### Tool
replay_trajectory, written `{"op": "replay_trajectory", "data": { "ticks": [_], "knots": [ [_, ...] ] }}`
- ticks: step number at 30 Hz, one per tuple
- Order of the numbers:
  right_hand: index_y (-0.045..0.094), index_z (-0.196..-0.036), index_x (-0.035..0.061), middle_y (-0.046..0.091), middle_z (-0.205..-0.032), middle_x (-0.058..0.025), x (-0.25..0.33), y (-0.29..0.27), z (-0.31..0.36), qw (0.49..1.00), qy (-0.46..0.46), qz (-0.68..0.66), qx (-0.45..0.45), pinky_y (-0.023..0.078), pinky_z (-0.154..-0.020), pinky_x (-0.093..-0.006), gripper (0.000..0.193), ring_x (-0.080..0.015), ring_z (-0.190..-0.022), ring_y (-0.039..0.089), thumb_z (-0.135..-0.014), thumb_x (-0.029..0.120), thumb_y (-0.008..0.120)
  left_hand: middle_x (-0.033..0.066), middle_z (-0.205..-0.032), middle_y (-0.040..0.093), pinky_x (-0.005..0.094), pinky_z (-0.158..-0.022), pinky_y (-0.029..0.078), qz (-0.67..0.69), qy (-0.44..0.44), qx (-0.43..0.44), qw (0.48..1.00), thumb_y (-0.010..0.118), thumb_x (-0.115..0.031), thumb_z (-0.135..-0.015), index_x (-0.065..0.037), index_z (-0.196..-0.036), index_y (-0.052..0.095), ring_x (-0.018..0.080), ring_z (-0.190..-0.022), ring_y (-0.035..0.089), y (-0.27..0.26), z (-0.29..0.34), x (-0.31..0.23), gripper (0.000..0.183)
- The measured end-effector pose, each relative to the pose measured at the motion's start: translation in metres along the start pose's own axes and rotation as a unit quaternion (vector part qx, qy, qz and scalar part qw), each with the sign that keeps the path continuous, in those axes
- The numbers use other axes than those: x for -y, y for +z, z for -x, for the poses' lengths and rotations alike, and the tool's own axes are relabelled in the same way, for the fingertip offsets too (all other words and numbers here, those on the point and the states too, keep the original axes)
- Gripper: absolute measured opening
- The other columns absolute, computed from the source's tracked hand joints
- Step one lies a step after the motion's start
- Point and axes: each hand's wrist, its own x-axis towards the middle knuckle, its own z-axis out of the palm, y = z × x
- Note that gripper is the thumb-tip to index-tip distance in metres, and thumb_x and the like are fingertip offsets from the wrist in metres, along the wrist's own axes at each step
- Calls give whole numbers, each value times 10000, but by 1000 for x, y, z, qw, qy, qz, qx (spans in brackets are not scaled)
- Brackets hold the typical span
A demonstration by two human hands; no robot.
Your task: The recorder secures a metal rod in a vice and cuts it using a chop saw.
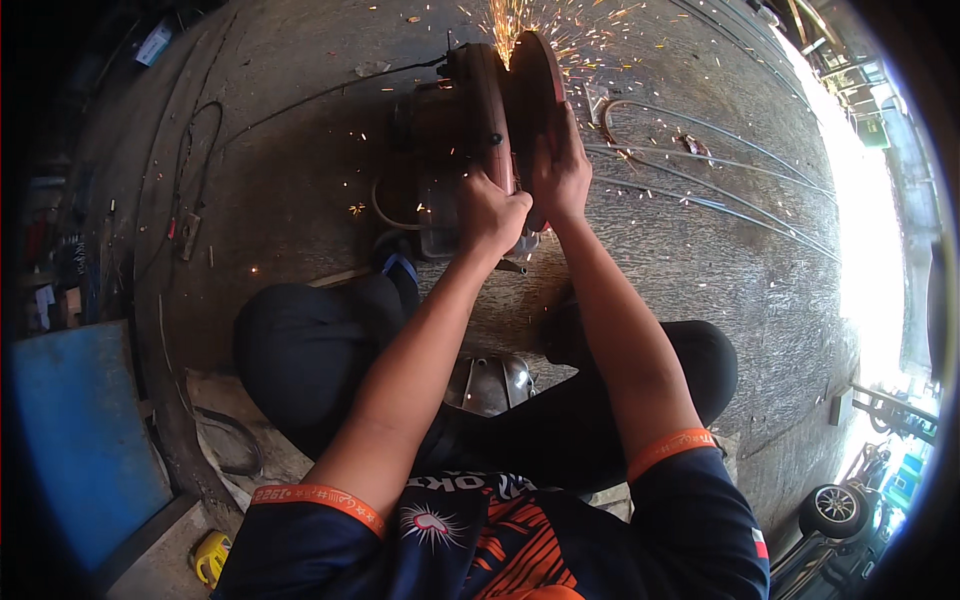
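A dark grinding or cutting machine (435, 150) stands on the floor before my crossed legs. My left hand (490, 212) is closed around the lower end of its reddish curved part (490, 120), thumb toward the right. My right hand (563, 175) holds a big dark disc-shaped piece (543, 85) with a reddish edge, fingers stretched along its right side. Bright sparks (507, 30) burst from the narrow gap between the two parts at their far end. The spinning wheel itself is hidden, and I cannot tell whether the disc belongs to the machine.
Long thin metal rods (720, 190) lie on the floor at right. A dark cable (340, 92) runs left from the machine. A shiny metal piece (490, 387) sits between my legs. At lower left are a blue panel (90, 430) and a yellow tape measure (211, 556).
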Motion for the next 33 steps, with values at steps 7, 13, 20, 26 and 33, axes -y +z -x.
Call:
{"op": "replay_trajectory", "data": {
  "ticks": [7,13,20,26,33],
  "knots": [
    [464,-1311,36,548,-1241,-211,-3,1,1,1000,13,11,7,493,-883,-398,476,-360,-1092,570,-847,69,567,216,-830,628,412,-716,524,16,-20,8,1000,658,-42,-608,42,-999,539,367,-810,652,-2,2,-5,417],
    [470,-1304,25,544,-1251,-207,-6,1,1,1000,-14,12,-4,481,-904,-401,468,-357,-1119,554,-848,73,566,234,-875,632,399,-753,512,-2,8,-8,1000,678,-68,-589,56,-999,540,362,-853,649,2,-1,4,450],
    [473,-1299,24,551,-1242,-205,-9,3,2,1000,-13,9,-6,488,-902,-391,468,-347,-1114,560,-843,67,572,199,-963,642,395,-809,502,17,-14,13,1000,659,-21,-609,26,-1048,546,347,-920,640,1,1,1,455],
    [477,-1296,24,548,-1243,-209,-12,3,4,1000,-13,3,-5,487,-906,-391,465,-348,-1118,558,-844,72,575,188,-941,644,388,-800,505,27,-4,12,1000,659,-19,-607,25,-1043,547,340,-910,643,-1,2,-2,452],
    [479,-1294,28,550,-1242,-207,-10,2,5,998,49,21,23,490,-900,-395,461,-351,-1119,557,-846,81,577,196,-903,642,396,-773,511,4,-5,8,1000,653,-26,-609,34,-1037,538,355,-874,647,2,1,5,447]
  ]
}}
